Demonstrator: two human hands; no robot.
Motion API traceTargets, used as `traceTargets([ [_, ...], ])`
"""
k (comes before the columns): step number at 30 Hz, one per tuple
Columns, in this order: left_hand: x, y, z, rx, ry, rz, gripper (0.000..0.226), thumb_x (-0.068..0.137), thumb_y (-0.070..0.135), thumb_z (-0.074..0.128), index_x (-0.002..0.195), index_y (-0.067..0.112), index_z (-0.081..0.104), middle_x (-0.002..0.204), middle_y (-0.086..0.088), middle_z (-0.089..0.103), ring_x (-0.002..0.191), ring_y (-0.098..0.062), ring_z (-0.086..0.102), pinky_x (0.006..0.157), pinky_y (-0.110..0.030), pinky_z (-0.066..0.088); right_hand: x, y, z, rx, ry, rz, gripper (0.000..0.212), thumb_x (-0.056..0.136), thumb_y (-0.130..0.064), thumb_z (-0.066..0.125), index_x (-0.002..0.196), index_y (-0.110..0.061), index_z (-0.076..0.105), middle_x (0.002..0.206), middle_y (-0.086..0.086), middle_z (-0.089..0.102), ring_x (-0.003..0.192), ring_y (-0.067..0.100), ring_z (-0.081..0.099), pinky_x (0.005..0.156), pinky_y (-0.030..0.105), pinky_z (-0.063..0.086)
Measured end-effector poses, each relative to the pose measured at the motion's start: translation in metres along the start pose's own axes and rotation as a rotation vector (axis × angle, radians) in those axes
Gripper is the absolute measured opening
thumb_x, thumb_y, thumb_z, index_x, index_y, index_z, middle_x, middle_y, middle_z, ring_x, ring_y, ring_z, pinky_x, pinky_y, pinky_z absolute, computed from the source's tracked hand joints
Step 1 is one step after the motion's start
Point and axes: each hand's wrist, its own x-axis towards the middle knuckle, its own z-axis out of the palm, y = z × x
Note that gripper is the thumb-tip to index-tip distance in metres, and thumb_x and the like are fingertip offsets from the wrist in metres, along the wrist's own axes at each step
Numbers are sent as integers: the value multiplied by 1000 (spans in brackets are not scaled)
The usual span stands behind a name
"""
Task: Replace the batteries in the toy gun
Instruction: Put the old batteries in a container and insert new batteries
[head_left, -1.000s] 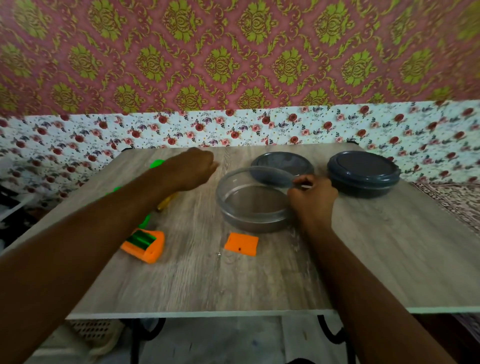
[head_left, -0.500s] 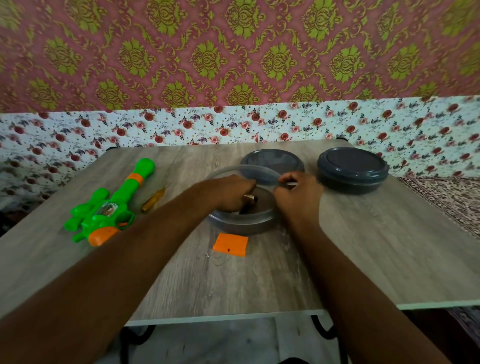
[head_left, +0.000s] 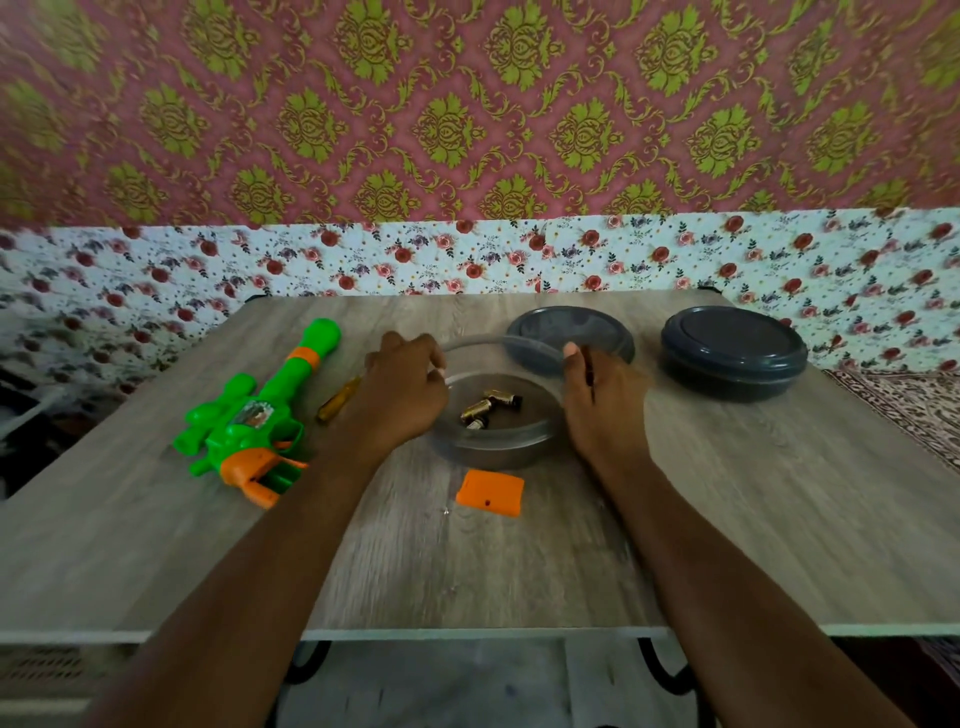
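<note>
At the near edge of a wood-grain table (head_left: 727, 519), two bare forearms are seen reaching forward. Just beyond them an orange battery cover (head_left: 491, 491) lies loose, with what may be a tiny screw just to its left.

Next, a clear round container (head_left: 493, 447) is seen, with several gold-coloured batteries (head_left: 485, 408) lying in it. The left hand (head_left: 402, 387) is held over its left rim, knuckles up and fingers curled under; whether anything is pinched cannot be told. The right hand (head_left: 597, 395) grips the right rim, thumb laid on the edge, the other fingers hidden.

To the left, well apart from the container, the green and orange toy gun (head_left: 260, 415) lies on its side, untouched. A yellow-handled screwdriver (head_left: 337, 400) lies between the gun and the left hand.

Farther back, a grey lid (head_left: 587, 332) lies flat behind the container, and a closed dark container (head_left: 732, 353) stands to the right.

The battery exchange appears to be in hand, the cover being off. Next, cells would need to be pinched, carried to the gun and seated the right way round.
</note>
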Motion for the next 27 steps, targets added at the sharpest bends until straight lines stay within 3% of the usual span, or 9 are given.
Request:
traceTargets([
  [3,-9,-4,-1,-93,25,-113,20,84,18,54,99,21,66,109,-7,54,96,-28,58,86,-45,53,5,5,-9,-48,-1,21,22,108,-17,47,103,-9,68,81,6,65,65,11,56,59,21,40],
  [4,-11,-3,-2,-123,55,-143,20,84,15,53,98,19,66,109,-8,58,96,-27,59,86,-45,53,9,10,-11,-107,-8,32,20,104,-10,51,113,-6,68,92,11,70,74,16,63,67,22,47],
  [6,-13,-3,0,-166,128,-184,20,86,10,52,96,13,69,107,-10,67,99,-26,61,89,-44,53,16,20,-17,-239,-76,74,37,96,2,56,131,-7,64,122,17,69,106,29,67,91,33,54],
  [8,-15,-3,2,-202,211,-202,19,86,6,54,93,6,71,101,-12,71,100,-29,63,90,-45,52,22,23,-22,-351,-191,126,51,93,5,57,142,-10,57,140,17,59,127,34,58,107,45,50],
  [10,-17,-7,6,-226,263,-196,19,84,8,53,91,5,71,96,-12,72,99,-29,64,88,-43,52,30,24,-22,-431,-303,118,52,94,3,58,144,-13,55,147,15,51,134,35,51,112,50,46],
  [15,-23,-10,16,-247,336,-212,19,87,16,59,100,13,72,110,-12,64,102,-26,61,81,-28,38,59,56,-3,-575,-487,-42,38,99,-30,51,137,-35,51,151,5,46,137,31,48,110,61,42],
  [20,-25,-10,17,-278,384,-201,19,90,15,63,106,13,73,114,-11,61,104,-23,59,82,-23,34,66,50,2,-740,-587,-118,35,103,-23,53,138,-24,54,148,9,52,134,31,51,115,55,32],
  [24,-24,-12,18,-265,408,-187,20,89,14,64,106,12,74,114,-12,62,103,-22,60,80,-18,31,77,49,0,-874,-643,-247,37,105,-28,51,139,-15,54,150,12,50,132,30,53,111,46,42],
  [27,-25,-11,18,-266,414,-183,19,89,14,64,105,13,74,113,-10,62,102,-22,60,82,-20,33,86,47,-4,-974,-655,-377,32,102,-29,58,132,-20,60,143,6,58,127,27,58,109,43,44],
])
